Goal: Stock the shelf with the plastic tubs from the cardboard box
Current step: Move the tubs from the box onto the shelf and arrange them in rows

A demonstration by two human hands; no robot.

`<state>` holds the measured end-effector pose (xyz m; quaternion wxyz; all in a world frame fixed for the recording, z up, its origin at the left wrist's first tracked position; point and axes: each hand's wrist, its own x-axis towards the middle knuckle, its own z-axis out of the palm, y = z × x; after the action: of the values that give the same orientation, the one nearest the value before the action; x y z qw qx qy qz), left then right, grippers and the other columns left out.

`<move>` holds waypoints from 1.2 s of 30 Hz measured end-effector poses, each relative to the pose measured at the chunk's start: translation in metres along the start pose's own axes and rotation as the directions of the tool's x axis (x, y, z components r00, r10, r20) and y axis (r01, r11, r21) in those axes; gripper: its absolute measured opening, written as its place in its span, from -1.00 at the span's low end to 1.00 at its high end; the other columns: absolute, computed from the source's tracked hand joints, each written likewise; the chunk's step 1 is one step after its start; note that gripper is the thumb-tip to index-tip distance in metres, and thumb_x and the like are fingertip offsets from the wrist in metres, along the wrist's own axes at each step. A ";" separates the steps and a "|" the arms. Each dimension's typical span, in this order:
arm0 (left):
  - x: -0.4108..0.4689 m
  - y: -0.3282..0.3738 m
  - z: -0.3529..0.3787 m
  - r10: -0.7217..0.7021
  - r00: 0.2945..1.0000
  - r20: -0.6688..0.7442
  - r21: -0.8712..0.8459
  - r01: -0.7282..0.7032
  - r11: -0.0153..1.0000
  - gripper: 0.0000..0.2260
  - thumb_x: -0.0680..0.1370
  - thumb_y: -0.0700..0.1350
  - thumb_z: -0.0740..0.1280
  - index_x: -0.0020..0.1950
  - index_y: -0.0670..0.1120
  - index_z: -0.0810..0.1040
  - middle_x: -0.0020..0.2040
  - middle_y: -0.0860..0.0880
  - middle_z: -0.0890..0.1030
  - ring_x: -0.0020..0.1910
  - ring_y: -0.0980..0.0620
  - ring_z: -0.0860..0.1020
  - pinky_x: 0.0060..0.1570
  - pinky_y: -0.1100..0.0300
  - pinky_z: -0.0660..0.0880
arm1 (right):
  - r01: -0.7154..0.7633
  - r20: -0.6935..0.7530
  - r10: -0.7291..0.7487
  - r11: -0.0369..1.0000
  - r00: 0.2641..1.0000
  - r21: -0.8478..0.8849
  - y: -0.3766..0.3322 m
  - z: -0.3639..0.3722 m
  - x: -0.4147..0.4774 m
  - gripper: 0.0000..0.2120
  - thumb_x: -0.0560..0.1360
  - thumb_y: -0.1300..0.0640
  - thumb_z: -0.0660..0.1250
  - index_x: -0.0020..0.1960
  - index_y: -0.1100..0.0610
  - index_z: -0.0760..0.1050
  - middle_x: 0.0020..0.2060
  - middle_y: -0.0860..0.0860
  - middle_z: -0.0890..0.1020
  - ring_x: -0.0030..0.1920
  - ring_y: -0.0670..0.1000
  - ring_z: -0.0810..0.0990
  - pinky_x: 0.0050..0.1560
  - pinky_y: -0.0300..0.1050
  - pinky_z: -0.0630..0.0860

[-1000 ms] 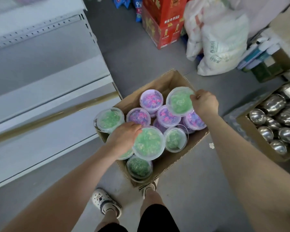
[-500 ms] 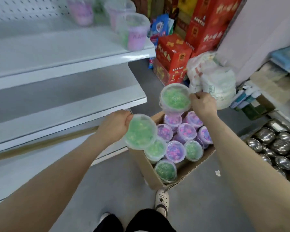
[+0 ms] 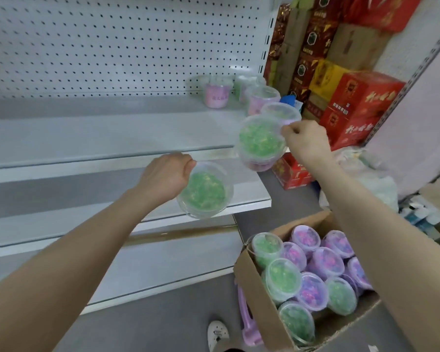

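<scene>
A white shelf (image 3: pixel 112 138) with a pegboard back (image 3: pixel 112 47) fills the left side. The left hand (image 3: pixel 165 177) grips a green-filled plastic tub (image 3: pixel 205 190) by its rim, fingers curled, in front of the shelf's edge. Further right and higher, the right hand (image 3: pixel 306 142) pinches the rim of a second green tub (image 3: pixel 261 139) near the stocked tubs (image 3: pixel 216 94). Half a second ago both held tubs hung just above the cardboard box (image 3: pixel 254 283), which is at the lower right; now they are well clear of it.
</scene>
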<state>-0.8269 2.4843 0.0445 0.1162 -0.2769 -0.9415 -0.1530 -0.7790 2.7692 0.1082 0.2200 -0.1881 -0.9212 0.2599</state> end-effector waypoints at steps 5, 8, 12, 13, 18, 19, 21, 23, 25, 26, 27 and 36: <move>0.032 -0.031 -0.023 -0.041 0.996 -0.082 0.021 0.042 0.999 -0.69 0.64 -0.04 0.05 -0.02 -0.15 0.53 -0.12 -0.13 0.57 -0.10 -0.20 0.51 -0.13 0.02 0.39 | 0.091 0.050 -0.085 0.989 0.995 -0.118 -0.053 0.033 0.066 -0.61 0.57 0.09 0.12 -0.44 0.06 0.21 -0.40 0.10 0.37 -0.23 0.10 0.39 -0.24 -0.08 0.39; 0.053 -0.047 -0.031 -0.097 0.988 -0.121 0.016 0.100 0.995 -0.68 0.64 -0.04 0.04 -0.15 -0.15 0.47 -0.25 -0.10 0.52 -0.19 -0.19 0.49 -0.20 0.06 0.31 | 0.050 0.104 -0.034 0.987 0.994 -0.150 -0.071 0.065 0.106 -0.72 0.55 0.12 0.13 -0.30 0.19 0.40 -0.27 0.17 0.51 -0.11 0.13 0.52 -0.19 -0.09 0.40; 0.082 -0.066 -0.034 -0.179 0.974 -0.138 -0.028 0.176 0.984 -0.67 0.63 -0.04 0.05 -0.22 -0.15 0.44 -0.30 -0.10 0.54 -0.23 -0.16 0.47 -0.19 0.09 0.26 | -0.033 0.139 0.064 0.976 0.988 -0.215 -0.081 0.095 0.143 -0.69 0.52 0.17 0.16 0.16 0.30 0.50 0.11 0.25 0.59 0.16 0.25 0.55 0.15 0.05 0.50; 0.088 -0.070 -0.035 -0.193 0.971 -0.143 -0.033 0.190 0.981 -0.66 0.63 -0.04 0.06 -0.23 -0.16 0.44 -0.31 -0.10 0.54 -0.23 -0.15 0.45 -0.20 0.10 0.24 | -0.022 0.141 0.058 0.970 0.988 -0.242 -0.081 0.101 0.150 -0.69 0.51 0.18 0.16 0.16 0.30 0.50 0.12 0.25 0.59 0.16 0.25 0.55 0.17 0.07 0.50; 0.113 -0.078 -0.031 -0.257 0.961 -0.102 -0.082 0.249 0.965 -0.65 0.63 -0.03 0.06 -0.28 -0.16 0.40 -0.35 -0.08 0.53 -0.24 -0.13 0.44 -0.21 0.11 0.25 | 0.083 0.128 -0.036 0.918 0.991 -0.388 -0.077 0.118 0.174 -0.70 0.52 0.15 0.13 0.18 0.21 0.48 0.13 0.27 0.57 0.22 0.25 0.46 0.21 0.10 0.41; 0.117 -0.079 -0.029 -0.270 0.958 -0.093 -0.091 0.262 0.961 -0.64 0.63 -0.03 0.06 -0.28 -0.17 0.41 -0.32 -0.10 0.55 -0.22 -0.14 0.45 -0.20 0.10 0.28 | 0.115 0.129 -0.064 0.895 0.990 -0.432 -0.076 0.120 0.174 -0.69 0.55 0.12 0.10 0.18 0.20 0.49 0.15 0.27 0.55 0.26 0.26 0.41 0.24 0.12 0.37; 0.124 -0.081 -0.025 -0.291 0.953 -0.085 -0.114 0.281 0.953 -0.63 0.63 -0.03 0.06 -0.27 -0.19 0.43 -0.28 -0.14 0.59 -0.19 -0.17 0.49 -0.17 0.08 0.36 | 0.211 0.144 -0.162 0.858 0.976 -0.469 -0.073 0.121 0.167 -0.62 0.58 0.01 0.04 0.17 0.15 0.53 0.21 0.24 0.53 0.35 0.25 0.31 0.31 0.15 0.26; 0.128 -0.081 -0.023 -0.310 0.948 -0.073 -0.144 0.297 0.944 -0.61 0.63 -0.03 0.06 -0.29 -0.20 0.44 -0.28 -0.15 0.61 -0.18 -0.18 0.52 -0.14 0.06 0.43 | 0.346 0.186 -0.293 0.825 0.938 -0.446 -0.068 0.124 0.156 -0.56 0.55 -0.13 0.03 0.17 0.04 0.57 0.25 0.14 0.52 0.40 0.20 0.25 0.32 0.15 0.21; 0.131 -0.080 -0.022 -0.343 0.938 -0.045 -0.180 0.330 0.927 -0.61 0.62 -0.03 0.06 -0.30 -0.20 0.43 -0.27 -0.16 0.61 -0.18 -0.18 0.55 -0.11 0.03 0.48 | 0.452 0.252 -0.376 0.773 0.892 -0.446 -0.061 0.127 0.149 -0.56 0.51 -0.19 0.09 0.23 -0.02 0.53 0.25 0.05 0.54 0.43 0.16 0.23 0.32 0.14 0.21; 0.132 -0.079 -0.021 -0.358 0.933 -0.027 -0.198 0.346 0.917 -0.61 0.62 -0.03 0.06 -0.32 -0.19 0.42 -0.27 -0.17 0.62 -0.18 -0.18 0.56 -0.10 0.02 0.49 | 0.472 0.275 -0.385 0.758 0.881 -0.451 -0.058 0.127 0.149 -0.57 0.51 -0.16 0.13 0.28 -0.03 0.49 0.26 0.01 0.53 0.45 0.15 0.21 0.32 0.14 0.21; 0.133 -0.077 -0.021 -0.373 0.928 -0.007 -0.220 0.362 0.906 -0.61 0.62 -0.03 0.06 -0.33 -0.18 0.41 -0.28 -0.16 0.63 -0.19 -0.18 0.58 -0.08 0.00 0.51 | 0.472 0.286 -0.378 0.758 0.880 -0.450 -0.055 0.127 0.150 -0.58 0.51 -0.11 0.15 0.33 -0.03 0.45 0.30 -0.01 0.52 0.46 0.14 0.20 0.33 0.13 0.20; 0.151 -0.046 -0.016 -0.434 0.894 0.111 -0.351 0.444 0.824 -0.59 0.60 -0.07 0.07 -0.41 -0.16 0.43 -0.32 -0.11 0.66 -0.30 -0.06 0.64 -0.12 0.15 0.51 | 0.423 0.165 -0.389 0.845 0.906 -0.329 -0.029 0.104 0.155 -0.60 0.57 0.01 0.18 0.40 -0.01 0.40 0.31 0.09 0.51 0.40 0.18 0.31 0.34 0.17 0.23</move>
<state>-0.9748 2.5150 0.0948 0.0117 -0.0716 -0.9358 -0.3451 -0.9669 2.7761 0.0927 0.1897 -0.0136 -0.9808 0.0441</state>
